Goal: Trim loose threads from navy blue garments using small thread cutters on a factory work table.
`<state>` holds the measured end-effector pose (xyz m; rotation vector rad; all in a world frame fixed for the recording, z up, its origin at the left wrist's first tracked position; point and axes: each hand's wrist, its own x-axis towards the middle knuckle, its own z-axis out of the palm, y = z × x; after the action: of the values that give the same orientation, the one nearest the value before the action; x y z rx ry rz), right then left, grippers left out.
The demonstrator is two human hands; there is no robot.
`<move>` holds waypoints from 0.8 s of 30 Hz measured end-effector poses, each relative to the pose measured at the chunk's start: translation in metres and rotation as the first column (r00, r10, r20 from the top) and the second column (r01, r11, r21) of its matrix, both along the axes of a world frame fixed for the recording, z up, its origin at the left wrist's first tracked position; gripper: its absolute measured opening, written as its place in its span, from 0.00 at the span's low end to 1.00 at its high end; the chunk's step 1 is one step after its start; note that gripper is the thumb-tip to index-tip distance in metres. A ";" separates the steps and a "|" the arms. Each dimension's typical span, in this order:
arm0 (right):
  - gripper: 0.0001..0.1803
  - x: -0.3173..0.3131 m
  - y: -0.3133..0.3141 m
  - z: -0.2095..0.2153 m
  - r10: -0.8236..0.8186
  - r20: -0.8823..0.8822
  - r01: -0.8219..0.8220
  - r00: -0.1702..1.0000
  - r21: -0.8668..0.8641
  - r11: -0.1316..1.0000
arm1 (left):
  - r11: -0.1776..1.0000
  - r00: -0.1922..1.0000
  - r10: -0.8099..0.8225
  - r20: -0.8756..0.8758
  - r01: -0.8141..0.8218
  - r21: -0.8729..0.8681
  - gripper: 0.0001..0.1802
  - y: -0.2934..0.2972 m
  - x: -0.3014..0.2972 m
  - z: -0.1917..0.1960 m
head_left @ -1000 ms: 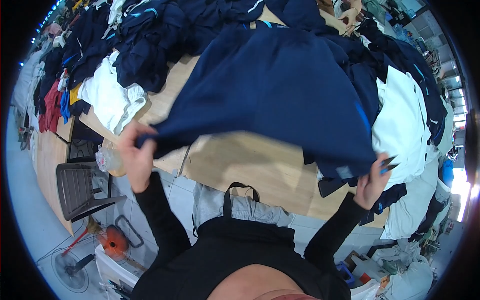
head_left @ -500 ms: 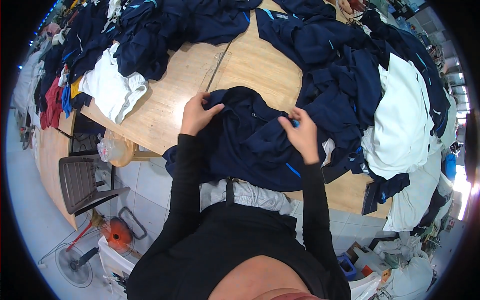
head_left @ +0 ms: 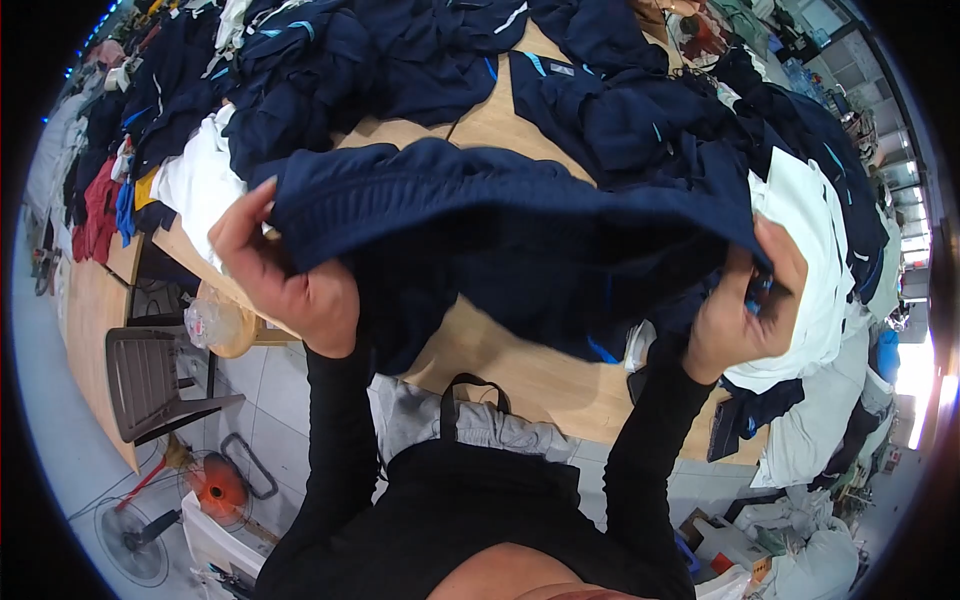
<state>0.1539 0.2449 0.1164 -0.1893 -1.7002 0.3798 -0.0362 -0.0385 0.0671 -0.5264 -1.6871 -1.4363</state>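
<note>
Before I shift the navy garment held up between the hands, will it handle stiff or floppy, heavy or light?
Probably floppy: the navy garment drapes loosely below its top edge. The ribbed, gathered band may stretch if pulled. It seems fairly light, since the left hand and right hand support it by its ends.

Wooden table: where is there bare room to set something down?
The widest bare patch showing on the wooden table lies on the near side, between the held navy garment and the grey cloth. A smaller one shows beyond it, between navy piles. It is crowded at right, by the white garment, and far left, under heaped clothes.
</note>
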 end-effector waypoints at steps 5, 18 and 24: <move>0.22 0.068 -0.018 -0.058 0.287 0.437 -0.162 0.853 -0.302 0.939 | 0.899 0.935 -0.025 0.353 0.176 -0.402 0.25 -0.055 0.027 -0.085; 0.04 0.131 -0.054 -0.188 0.406 0.618 0.307 0.673 -0.733 0.607 | 0.738 0.773 0.107 0.625 0.360 -0.571 0.20 -0.079 0.058 -0.141; 0.04 0.139 -0.054 -0.189 0.332 0.640 0.333 0.693 -0.693 0.640 | 0.639 0.725 -0.090 0.683 0.568 -0.519 0.28 -0.047 0.080 -0.158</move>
<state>0.2933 0.1909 -0.0722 -1.1342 -2.2099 1.1761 0.0441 -0.0857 -0.0904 -0.9259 -2.8483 -1.2279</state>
